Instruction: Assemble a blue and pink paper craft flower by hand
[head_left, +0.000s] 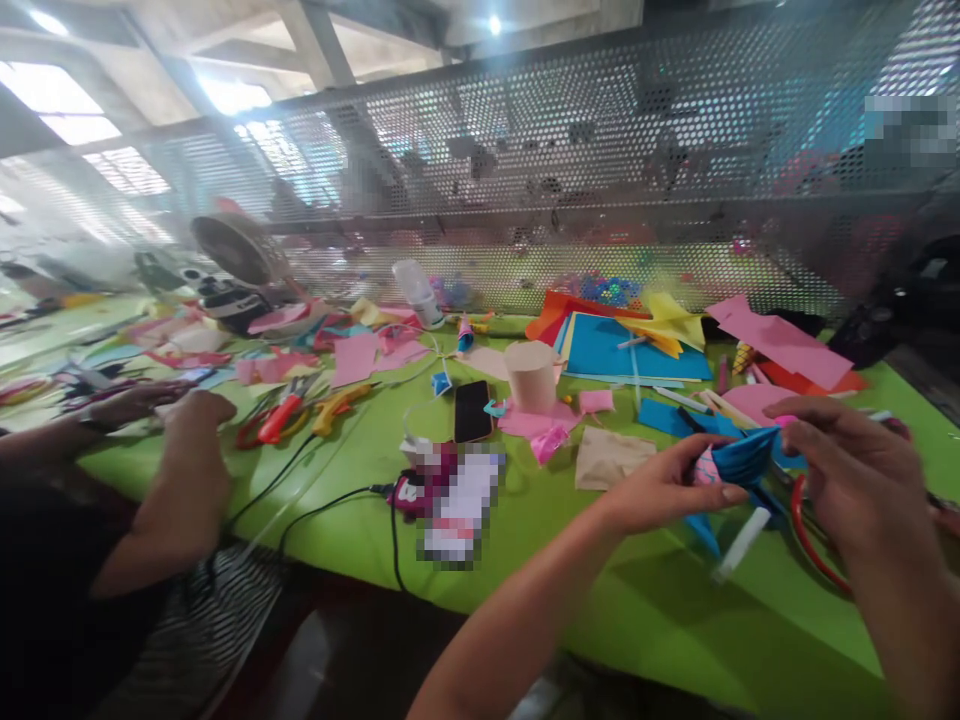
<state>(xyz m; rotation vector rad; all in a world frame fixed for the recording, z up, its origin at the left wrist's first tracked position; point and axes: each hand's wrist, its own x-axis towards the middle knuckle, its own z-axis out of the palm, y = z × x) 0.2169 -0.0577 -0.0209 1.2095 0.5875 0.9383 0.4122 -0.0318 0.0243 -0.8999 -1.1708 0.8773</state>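
Observation:
My left hand (pixel 667 487) grips a small blue craft piece (pixel 746 457) between thumb and fingers. The piece looks gathered or pleated, with a pink patterned band at its left end. At its other end, the closed fingertips of my right hand (pixel 840 455) pinch a bright pink tip. Whether this tip belongs to the blue piece, I cannot tell. Beneath my hands lie blue scraps (pixel 701 535) and a white stick (pixel 742 543), perhaps a glue stick. A red looped handle (pixel 806 540), likely of scissors, is partly hidden by my right wrist.
Blue sheets (pixel 622 350), a beige cylinder (pixel 531 377) and a dark phone (pixel 471 411) lie on the green table (pixel 330 535). A lit phone (pixel 461 505) sits by cables. Glue guns (pixel 341 408) lie left, near a co-worker's arm (pixel 191 470). A perforated metal screen (pixel 480 190) stands behind.

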